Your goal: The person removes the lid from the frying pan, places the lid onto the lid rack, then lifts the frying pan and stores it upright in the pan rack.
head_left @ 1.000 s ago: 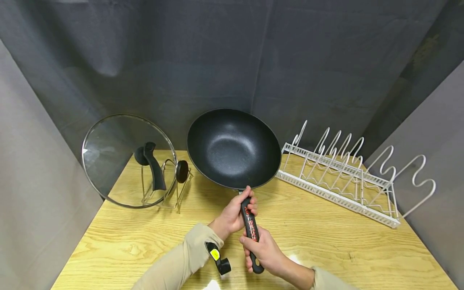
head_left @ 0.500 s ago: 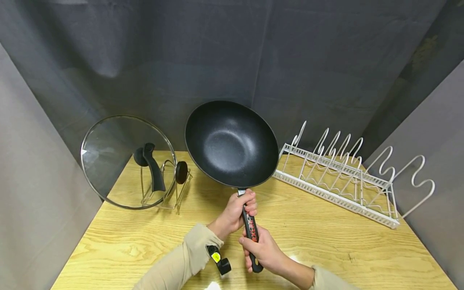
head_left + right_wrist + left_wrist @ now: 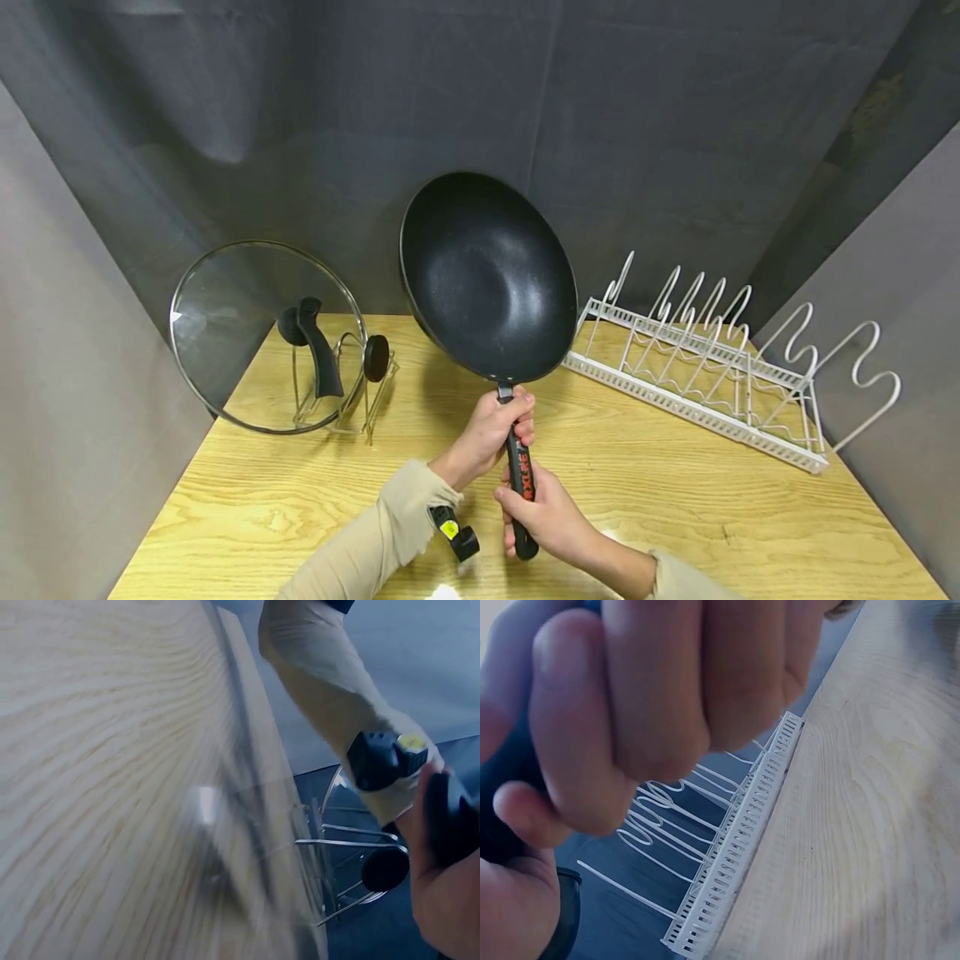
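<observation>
A black wok is held over the wooden table, its dark inside tilted toward me and its long handle pointing down at me. Near the bowl, my left hand grips the upper part of the black handle. Lower down, my right hand holds the handle close to its end, with the thumb lying along it. Red lettering shows between the two hands. In the left wrist view, curled fingers wrap the dark handle. The right wrist view catches the handle's butt end beside the right hand.
On the left, a glass lid with a black handle stands upright in a wire stand, beside a round black knob. A white wire rack lies at the right. Dark cloth hangs behind the table.
The wok's far rim has risen and the bowl has tipped further toward me. My left thumb has moved from along the handle to across it. The lid and rack stay put.
</observation>
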